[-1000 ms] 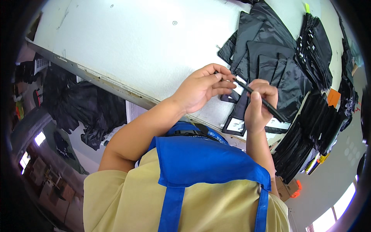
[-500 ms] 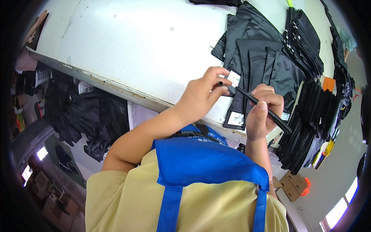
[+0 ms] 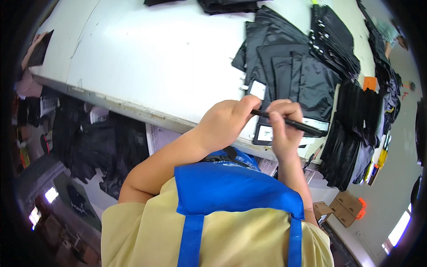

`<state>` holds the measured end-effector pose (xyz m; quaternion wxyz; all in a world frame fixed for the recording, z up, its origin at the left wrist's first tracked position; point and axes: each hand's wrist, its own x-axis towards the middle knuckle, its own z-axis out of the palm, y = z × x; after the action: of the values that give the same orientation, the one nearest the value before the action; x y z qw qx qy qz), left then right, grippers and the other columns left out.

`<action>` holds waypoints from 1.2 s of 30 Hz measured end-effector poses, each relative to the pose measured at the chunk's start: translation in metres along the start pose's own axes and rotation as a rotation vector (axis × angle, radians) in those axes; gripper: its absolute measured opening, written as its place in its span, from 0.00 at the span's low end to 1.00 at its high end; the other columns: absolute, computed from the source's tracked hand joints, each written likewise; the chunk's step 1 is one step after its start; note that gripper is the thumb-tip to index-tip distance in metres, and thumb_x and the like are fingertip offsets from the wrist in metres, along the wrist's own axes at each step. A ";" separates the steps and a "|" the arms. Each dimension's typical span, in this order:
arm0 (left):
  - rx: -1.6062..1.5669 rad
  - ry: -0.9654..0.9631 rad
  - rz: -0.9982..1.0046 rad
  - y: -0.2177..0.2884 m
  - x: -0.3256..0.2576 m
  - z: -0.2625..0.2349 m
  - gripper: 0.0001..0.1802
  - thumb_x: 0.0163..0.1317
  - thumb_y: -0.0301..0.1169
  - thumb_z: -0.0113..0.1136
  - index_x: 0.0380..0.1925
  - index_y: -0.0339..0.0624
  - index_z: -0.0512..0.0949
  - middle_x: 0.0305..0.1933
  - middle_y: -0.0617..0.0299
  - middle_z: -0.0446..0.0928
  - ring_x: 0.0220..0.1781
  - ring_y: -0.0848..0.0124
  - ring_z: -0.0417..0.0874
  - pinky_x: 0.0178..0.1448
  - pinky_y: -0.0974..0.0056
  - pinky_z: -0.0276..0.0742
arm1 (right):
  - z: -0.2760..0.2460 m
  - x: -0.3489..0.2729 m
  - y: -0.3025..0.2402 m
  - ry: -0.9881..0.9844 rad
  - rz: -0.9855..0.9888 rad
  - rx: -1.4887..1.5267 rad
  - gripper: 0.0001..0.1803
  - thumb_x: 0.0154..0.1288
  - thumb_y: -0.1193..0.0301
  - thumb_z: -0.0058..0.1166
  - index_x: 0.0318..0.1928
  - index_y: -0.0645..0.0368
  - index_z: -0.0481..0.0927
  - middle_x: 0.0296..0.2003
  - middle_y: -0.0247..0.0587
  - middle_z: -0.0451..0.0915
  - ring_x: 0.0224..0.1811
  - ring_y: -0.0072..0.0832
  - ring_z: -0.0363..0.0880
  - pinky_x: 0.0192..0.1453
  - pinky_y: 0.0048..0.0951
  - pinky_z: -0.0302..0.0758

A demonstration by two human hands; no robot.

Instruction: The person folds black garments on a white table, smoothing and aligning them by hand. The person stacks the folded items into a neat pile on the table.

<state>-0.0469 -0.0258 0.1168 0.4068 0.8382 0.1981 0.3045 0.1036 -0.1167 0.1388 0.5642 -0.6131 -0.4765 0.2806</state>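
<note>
Closing the gap, we are bringing our left hand (image 3: 224, 124) to one end of the black pen (image 3: 308, 129) — so both hands are now working together above the counter (image 3: 155, 66). Our right hand (image 3: 284, 122) is gripping the pen; whether the left fingers are pinching, we cannot tell.

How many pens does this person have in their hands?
1: a black pen, slanting from the left hand's fingertips through the right hand's grip. Anything else inside the curled fingers would be hidden.
</note>
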 end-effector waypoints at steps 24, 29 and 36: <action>-0.028 -0.182 -0.224 -0.045 0.088 0.108 0.22 0.55 0.22 0.62 0.51 0.38 0.71 0.45 0.53 0.77 0.41 0.63 0.82 0.46 0.63 0.77 | -0.193 0.080 0.043 0.141 0.299 0.310 0.08 0.66 0.80 0.46 0.45 0.63 0.73 0.43 0.39 0.74 0.41 0.23 0.78 0.48 0.24 0.74; 0.162 -0.103 0.077 -0.121 0.044 0.139 0.19 0.53 0.19 0.57 0.47 0.35 0.70 0.48 0.47 0.74 0.41 0.57 0.77 0.47 0.60 0.75 | -0.269 0.103 0.043 0.484 0.150 0.030 0.08 0.66 0.80 0.49 0.44 0.62 0.71 0.39 0.39 0.76 0.36 0.23 0.79 0.44 0.23 0.76; 0.075 -0.104 -0.021 -0.119 0.045 0.147 0.17 0.52 0.18 0.55 0.44 0.34 0.69 0.44 0.47 0.74 0.38 0.57 0.75 0.44 0.59 0.73 | -0.392 0.037 -0.019 1.047 -0.160 -0.395 0.09 0.70 0.72 0.49 0.47 0.63 0.73 0.34 0.39 0.78 0.36 0.24 0.80 0.45 0.25 0.78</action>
<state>0.0746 -0.0118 -0.0344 0.3881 0.8653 0.1967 0.2489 0.4586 -0.2518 0.2445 0.6193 -0.7266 -0.2215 -0.1989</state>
